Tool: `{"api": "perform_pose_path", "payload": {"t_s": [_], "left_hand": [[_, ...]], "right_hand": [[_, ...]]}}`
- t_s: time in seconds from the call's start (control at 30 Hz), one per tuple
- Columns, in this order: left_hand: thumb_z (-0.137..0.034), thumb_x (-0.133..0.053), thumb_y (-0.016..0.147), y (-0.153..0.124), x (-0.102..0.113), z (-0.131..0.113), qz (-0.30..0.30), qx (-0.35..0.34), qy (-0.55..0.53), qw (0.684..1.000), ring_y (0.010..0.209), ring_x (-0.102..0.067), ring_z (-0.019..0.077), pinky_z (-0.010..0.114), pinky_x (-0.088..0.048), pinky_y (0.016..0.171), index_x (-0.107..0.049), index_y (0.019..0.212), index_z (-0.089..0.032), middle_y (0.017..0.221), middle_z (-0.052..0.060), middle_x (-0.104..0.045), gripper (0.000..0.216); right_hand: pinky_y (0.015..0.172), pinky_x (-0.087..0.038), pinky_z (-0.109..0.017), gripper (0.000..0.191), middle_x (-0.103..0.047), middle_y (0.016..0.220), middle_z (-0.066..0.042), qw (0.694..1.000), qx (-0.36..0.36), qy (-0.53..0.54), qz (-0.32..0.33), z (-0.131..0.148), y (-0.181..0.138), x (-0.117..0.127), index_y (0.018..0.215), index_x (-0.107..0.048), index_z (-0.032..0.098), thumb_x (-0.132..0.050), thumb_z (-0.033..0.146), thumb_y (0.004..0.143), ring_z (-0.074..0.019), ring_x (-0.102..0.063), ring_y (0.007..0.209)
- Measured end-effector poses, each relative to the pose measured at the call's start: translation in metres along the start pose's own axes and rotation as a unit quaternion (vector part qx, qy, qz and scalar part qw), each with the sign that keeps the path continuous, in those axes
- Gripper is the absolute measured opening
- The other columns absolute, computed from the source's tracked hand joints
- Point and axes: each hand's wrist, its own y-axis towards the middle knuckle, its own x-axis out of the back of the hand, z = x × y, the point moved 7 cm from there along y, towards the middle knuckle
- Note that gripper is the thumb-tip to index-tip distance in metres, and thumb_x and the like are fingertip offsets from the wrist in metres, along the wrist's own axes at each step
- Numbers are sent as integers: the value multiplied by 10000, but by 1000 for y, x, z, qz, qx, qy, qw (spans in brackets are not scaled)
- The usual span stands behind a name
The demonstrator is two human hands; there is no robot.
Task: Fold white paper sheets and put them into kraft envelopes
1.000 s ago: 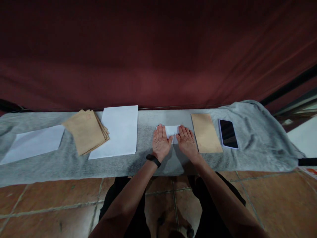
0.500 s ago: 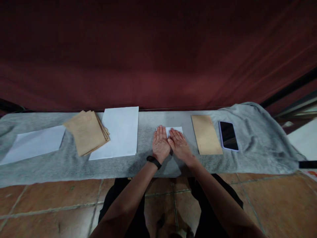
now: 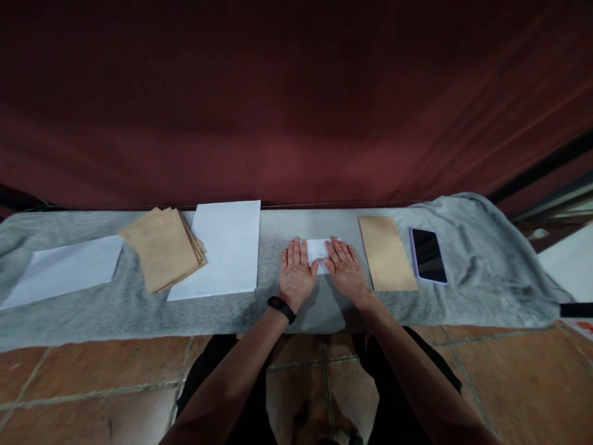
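A small folded white paper [image 3: 317,248] lies on the grey cloth between my hands. My left hand [image 3: 296,272] rests flat over its left side, fingers extended and pointing away from me. Over the right side lies my right hand [image 3: 346,269], also flat with fingers stretched out. Both thumbs reach inward across the paper and nearly meet. Its outer edges are partly hidden under the fingers. To the right of my right hand is a brown envelope [image 3: 387,253].
White sheets [image 3: 231,247] lie left of my hands, partly under a stack of brown envelopes [image 3: 167,250]. Farther left is another white sheet [image 3: 69,266]. A phone [image 3: 428,255] in a purple case sits at the right. Grey cloth [image 3: 273,228] covers the narrow surface, before a dark red curtain [image 3: 278,167].
My hands have slid apart, the left one leftward and the right one slightly rightward. More of the folded white paper shows between them.
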Motion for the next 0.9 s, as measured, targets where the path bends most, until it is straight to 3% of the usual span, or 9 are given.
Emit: {"api": "perform_pose_path", "payload": {"t_s": [0.3,0.5,0.67,0.8,0.9], "left_hand": [[-588,-362,1034,-6,1,5,-10,0,-7,1000,1556,-275,326,532,-231,1263,-276,1611,-65,1659,218,-288,784],[-577,-369,1033,-7,8,6,-21,-14,-17,1000,1560,-260,331,550,-200,1276,-310,1592,-41,1651,216,-314,777],[-463,-348,1064,-12,12,-14,-13,-105,-53,993,1573,-234,268,506,-200,1295,-337,1588,-95,1660,142,-341,640],[-525,-347,1061,-25,7,-37,19,-193,-86,977,1572,-240,242,473,-213,1297,-362,1573,-114,1658,124,-357,657],[-570,-353,1050,-33,3,-41,29,-200,-88,975,1572,-238,250,477,-233,1289,-347,1571,-85,1659,153,-344,712]], "right_hand": [[1231,-288,-503,600,-400,1625,-174,999,-39,-20,1,-14,-3,0,1582,-360,54,-272,401,1101,-309,-361,1509],[1236,-279,-497,618,-377,1638,-179,999,-42,-19,5,-16,-4,0,1590,-341,55,-271,421,1098,-308,-337,1522],[1232,-284,-505,616,-379,1638,-176,999,-46,-20,8,-17,-4,1,1594,-337,66,-265,422,1097,-310,-334,1523],[1234,-282,-495,611,-361,1646,-176,999,-39,-27,18,-17,-5,0,1596,-331,55,-251,397,1096,-309,-312,1533],[1236,-281,-492,610,-357,1646,-183,999,-37,-28,19,-18,-6,0,1595,-326,45,-247,385,1095,-305,-303,1537]]}}
